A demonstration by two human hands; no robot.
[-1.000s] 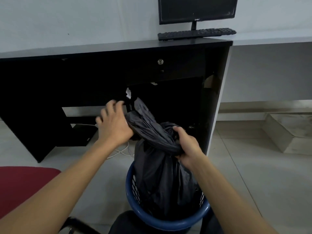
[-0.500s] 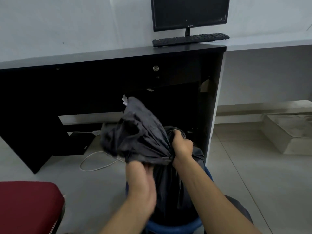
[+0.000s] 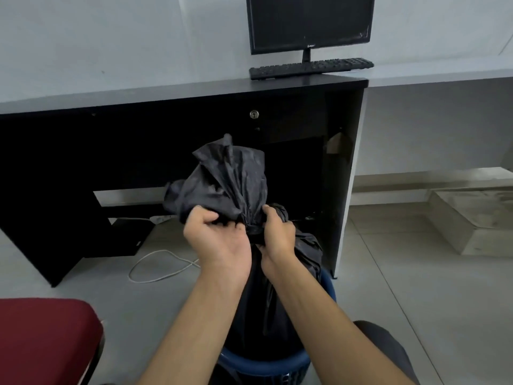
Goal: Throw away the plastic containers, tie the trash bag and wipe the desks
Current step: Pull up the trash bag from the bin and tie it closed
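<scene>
Above the bin (image 3: 263, 366), both hands (image 3: 222, 240) (image 3: 277, 237) grip the trash bag (image 3: 230, 179).

Crinkly matt plastic bag (image 3: 227, 179) (blk), glossy desk (image 3: 166, 91)

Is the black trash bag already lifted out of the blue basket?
No, the lower part of the trash bag sits inside the blue basket.

Soft, cool, even light is falling across the wall (image 3: 111, 37) and floor (image 3: 402, 287), and shadows are lying faint. The space under the worktop (image 3: 166, 91) is sinking into near black. The wide lens is bowing the worktop's edge. The trash bag (image 3: 230, 179) is catching a dull sheen, while the left hand (image 3: 219, 240) and right hand (image 3: 277, 236) are looking slightly soft.
</scene>
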